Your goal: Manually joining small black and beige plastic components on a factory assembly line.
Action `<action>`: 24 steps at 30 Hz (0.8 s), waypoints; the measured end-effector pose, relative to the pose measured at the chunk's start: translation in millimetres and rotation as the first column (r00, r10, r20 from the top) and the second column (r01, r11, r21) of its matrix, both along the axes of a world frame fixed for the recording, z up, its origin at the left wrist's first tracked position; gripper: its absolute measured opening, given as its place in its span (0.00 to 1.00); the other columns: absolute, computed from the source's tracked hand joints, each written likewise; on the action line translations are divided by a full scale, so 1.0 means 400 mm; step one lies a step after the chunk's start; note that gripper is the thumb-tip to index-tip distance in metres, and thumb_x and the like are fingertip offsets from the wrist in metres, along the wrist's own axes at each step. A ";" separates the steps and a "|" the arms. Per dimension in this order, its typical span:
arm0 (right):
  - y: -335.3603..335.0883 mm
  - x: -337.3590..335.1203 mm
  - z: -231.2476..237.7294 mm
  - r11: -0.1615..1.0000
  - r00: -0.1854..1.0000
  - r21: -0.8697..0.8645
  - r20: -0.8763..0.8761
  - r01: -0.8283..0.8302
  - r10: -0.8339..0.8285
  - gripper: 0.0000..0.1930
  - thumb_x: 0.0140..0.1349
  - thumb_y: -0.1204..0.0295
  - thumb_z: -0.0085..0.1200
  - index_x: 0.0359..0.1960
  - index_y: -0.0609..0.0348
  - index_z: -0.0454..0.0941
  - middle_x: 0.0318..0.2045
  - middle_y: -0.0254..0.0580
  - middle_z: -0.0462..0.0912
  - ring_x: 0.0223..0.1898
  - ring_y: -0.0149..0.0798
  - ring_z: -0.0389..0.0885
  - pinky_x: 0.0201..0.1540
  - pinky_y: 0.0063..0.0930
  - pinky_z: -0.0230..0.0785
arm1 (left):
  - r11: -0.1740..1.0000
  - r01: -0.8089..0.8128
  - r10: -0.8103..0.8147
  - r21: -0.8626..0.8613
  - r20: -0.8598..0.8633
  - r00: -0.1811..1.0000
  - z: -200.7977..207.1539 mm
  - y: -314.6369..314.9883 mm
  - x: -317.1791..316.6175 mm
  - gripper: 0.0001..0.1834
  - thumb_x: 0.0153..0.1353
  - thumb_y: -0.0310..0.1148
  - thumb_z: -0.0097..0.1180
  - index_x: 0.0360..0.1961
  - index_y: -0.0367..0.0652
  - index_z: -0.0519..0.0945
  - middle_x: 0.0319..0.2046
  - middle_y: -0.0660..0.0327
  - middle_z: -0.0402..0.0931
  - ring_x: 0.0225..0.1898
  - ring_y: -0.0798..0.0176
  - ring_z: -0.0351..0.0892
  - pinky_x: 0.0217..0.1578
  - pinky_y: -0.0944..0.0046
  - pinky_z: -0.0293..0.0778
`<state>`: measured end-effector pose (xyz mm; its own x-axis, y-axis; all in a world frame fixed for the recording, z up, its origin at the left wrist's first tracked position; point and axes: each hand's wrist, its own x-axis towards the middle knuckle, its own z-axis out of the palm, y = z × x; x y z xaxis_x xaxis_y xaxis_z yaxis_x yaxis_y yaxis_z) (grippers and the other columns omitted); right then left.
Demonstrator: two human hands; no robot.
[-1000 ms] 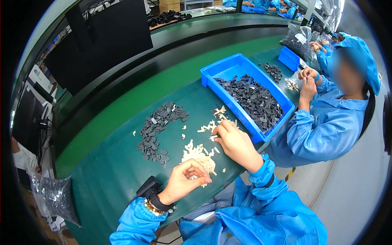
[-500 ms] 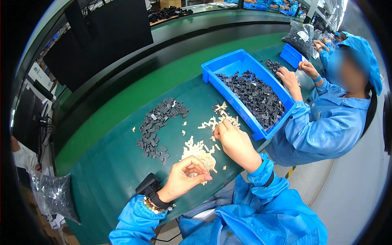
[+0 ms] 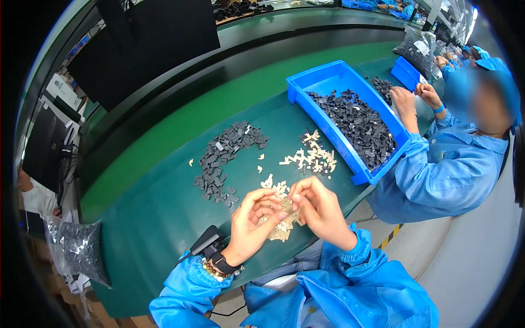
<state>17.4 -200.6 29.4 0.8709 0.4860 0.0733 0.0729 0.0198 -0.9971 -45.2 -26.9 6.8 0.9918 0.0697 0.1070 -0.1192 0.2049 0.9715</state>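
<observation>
My left hand [image 3: 252,220] is curled, its thumb and fingertips close together over a pile of small cream-coloured pieces [image 3: 281,234]. Beside it, my right hand [image 3: 321,212] pinches with thumb and forefinger, the two hands nearly meeting. Whatever sits between the fingers of either hand is too small to make out. Beyond the right hand lies a looser scatter of cream pieces [image 3: 314,157], with a few dark bits among them. A curved heap of small dark grey pieces [image 3: 227,156] spreads farther left on the green mat [image 3: 147,218].
A blue bin [image 3: 314,112] of dark pieces stands to the right. Past it a co-worker's hands [image 3: 407,101] handle small pieces. Bags of dark parts sit at the left edge [image 3: 82,249] and far right [image 3: 418,52]. A dark panel [image 3: 147,49] rises at the far left.
My right hand has come back from the scattered cream pieces to meet my left hand over the near pile. The whole view has shifted slightly.
</observation>
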 end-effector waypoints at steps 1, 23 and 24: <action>0.005 -0.010 -0.008 1.000 1.000 0.004 -0.005 -0.003 0.003 0.04 0.70 0.83 0.49 0.44 0.66 0.70 0.35 0.40 0.79 0.33 0.26 0.79 0.29 0.23 0.74 | 1.000 0.003 -0.003 -0.010 0.019 1.000 0.002 -0.001 0.000 0.23 0.62 0.14 0.60 0.57 0.32 0.70 0.45 0.56 0.76 0.49 0.66 0.78 0.50 0.66 0.77; 0.043 -0.046 -0.077 0.973 0.900 0.058 0.370 0.225 -0.231 0.05 0.65 0.83 0.58 0.41 0.66 0.76 0.35 0.44 0.81 0.30 0.28 0.81 0.27 0.21 0.75 | 0.999 -0.004 0.001 -0.039 -0.060 0.998 -0.023 0.008 0.004 0.07 0.67 0.18 0.57 0.45 0.30 0.77 0.44 0.59 0.76 0.46 0.69 0.81 0.49 0.69 0.78; 0.044 -0.051 -0.069 0.961 0.870 0.000 0.425 0.276 -0.250 0.07 0.62 0.83 0.60 0.40 0.65 0.78 0.35 0.45 0.81 0.30 0.32 0.82 0.29 0.24 0.76 | 0.999 -0.004 0.002 -0.038 -0.062 0.998 -0.023 0.007 0.004 0.07 0.67 0.18 0.57 0.45 0.30 0.77 0.44 0.59 0.76 0.46 0.69 0.81 0.49 0.69 0.78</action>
